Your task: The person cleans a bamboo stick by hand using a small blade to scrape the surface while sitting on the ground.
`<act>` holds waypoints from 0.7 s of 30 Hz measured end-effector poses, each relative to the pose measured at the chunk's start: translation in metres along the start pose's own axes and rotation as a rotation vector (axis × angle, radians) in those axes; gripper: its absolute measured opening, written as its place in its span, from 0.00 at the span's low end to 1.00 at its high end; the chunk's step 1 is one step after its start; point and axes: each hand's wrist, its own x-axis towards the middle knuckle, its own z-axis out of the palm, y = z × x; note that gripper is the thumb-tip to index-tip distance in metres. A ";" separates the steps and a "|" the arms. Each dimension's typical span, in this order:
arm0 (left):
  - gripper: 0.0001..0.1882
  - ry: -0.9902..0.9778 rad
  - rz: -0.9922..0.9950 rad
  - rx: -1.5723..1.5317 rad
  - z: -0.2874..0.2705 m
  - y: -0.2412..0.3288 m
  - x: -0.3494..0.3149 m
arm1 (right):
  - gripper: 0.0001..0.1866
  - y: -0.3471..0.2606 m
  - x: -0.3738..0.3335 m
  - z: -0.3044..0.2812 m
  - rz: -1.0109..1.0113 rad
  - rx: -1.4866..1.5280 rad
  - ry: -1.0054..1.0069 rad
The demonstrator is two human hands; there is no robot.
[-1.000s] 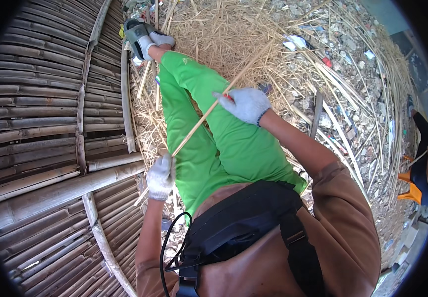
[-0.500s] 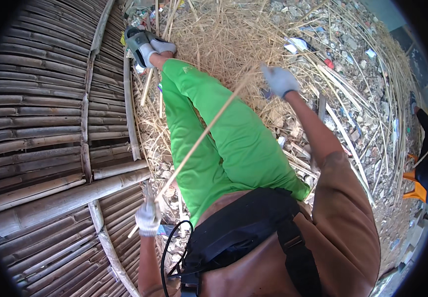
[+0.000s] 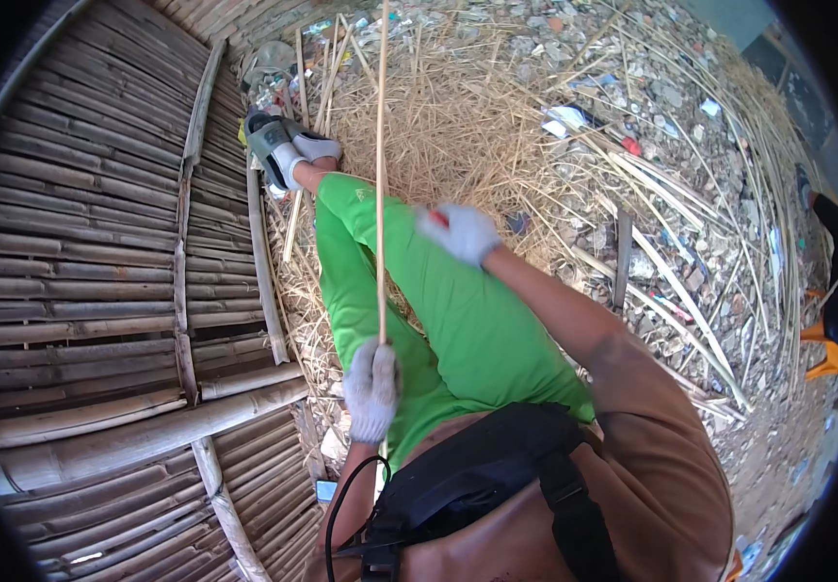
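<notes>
My left hand (image 3: 372, 388), in a pale knitted glove, is closed around the lower part of a long thin bamboo strip (image 3: 381, 175). The strip stands nearly straight up the picture, crossing in front of the green trousers on my legs (image 3: 477, 310) and running out past the top edge. My right hand (image 3: 464, 234), also gloved, is beside my thigh, right of the strip and apart from it. Its fingers are curled, and a bit of a small red object (image 3: 439, 218) shows at them; its kind I cannot make out.
A wall of bamboo slats (image 3: 80, 242) rises on the left. Straw-like shavings (image 3: 467, 126) cover the ground ahead, with rubble and several loose bamboo strips (image 3: 676, 281) to the right. A dark, flat upright piece (image 3: 623, 260) is near my right arm. An orange stool (image 3: 826, 351) and another person's leg (image 3: 829, 223) show far right.
The bamboo strip has swung from a slant to nearly upright in the picture. My left hand has moved right and slightly up; my right hand has come left and down toward my thigh.
</notes>
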 end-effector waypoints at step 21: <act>0.34 0.068 0.230 -0.632 0.073 0.107 0.124 | 0.19 -0.053 -0.011 -0.154 -0.231 0.334 0.059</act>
